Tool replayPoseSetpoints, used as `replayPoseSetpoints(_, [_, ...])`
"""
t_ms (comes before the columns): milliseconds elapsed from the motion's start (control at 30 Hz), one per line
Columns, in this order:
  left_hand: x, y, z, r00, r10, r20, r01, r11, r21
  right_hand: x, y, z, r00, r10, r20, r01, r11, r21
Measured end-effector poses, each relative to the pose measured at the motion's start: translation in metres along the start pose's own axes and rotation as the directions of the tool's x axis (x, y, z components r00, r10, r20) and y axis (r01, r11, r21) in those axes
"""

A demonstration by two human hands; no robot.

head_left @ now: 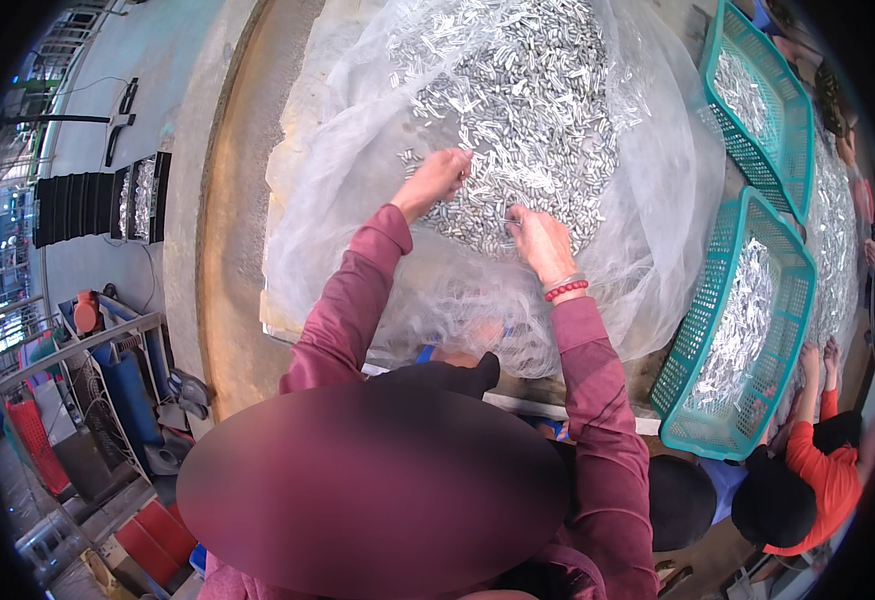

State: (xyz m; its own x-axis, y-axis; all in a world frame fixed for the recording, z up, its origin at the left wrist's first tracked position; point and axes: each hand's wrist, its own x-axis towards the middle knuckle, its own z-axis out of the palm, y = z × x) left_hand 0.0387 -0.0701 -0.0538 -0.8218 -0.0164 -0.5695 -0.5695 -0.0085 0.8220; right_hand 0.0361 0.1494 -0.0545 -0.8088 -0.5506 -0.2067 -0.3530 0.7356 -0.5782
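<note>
Pale netting (343, 190) around silvery pieces (553, 105)

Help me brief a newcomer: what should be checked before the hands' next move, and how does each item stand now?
1. Left hand at the silvery pile: ok, at its left side.
2. Right hand at the pile: ok, at its near edge.
3. Sheet spread around the pile: ok.
4. No jewellery on: not ok, a red bracelet circles the right wrist.
5. Something held in either hand: cannot tell, too small to make out.
6. Co-worker's hands clear of the pile: ok, right of the nearer green basket.
</note>
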Motion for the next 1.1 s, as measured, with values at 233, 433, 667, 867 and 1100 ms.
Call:
replayPoseSetpoints(233, [0.001, -0.016, 0.028, 0.964, 0.263, -0.038, -0.127, 0.58, 0.805, 0.002, 0.006, -0.017, 0.945, 0.293, -0.144, -0.09, 0.659, 0.747])
replayPoseSetpoints(433, [0.005, -0.02, 0.029, 0.931, 0.361, 0.057, -0.199, 0.369, 0.908, -0.015, 0.018, -0.044, 0.91, 0.38, 0.168, -0.215, 0.085, 0.973])
replayPoseSetpoints(667, [0.002, -0.003, 0.018, 0.97, 0.24, -0.028, -0.219, 0.923, 0.317, -0.029, 0.02, -0.053, 0.962, 0.162, 0.218, -0.143, -0.381, 0.914])
replayPoseSetpoints(867, [-0.024, 0.019, 0.013, 0.917, 0.3, 0.265, -0.07, 0.772, -0.632, -0.036, 0.021, -0.06, 0.968, -0.165, 0.188, -0.234, -0.329, 0.915])
replayPoseSetpoints(1100, [-0.018, 0.018, 0.001, 0.968, 0.145, 0.203, -0.066, 0.932, -0.355, -0.024, 0.01, -0.019, 0.991, -0.126, -0.033, 0.129, 0.901, 0.414])
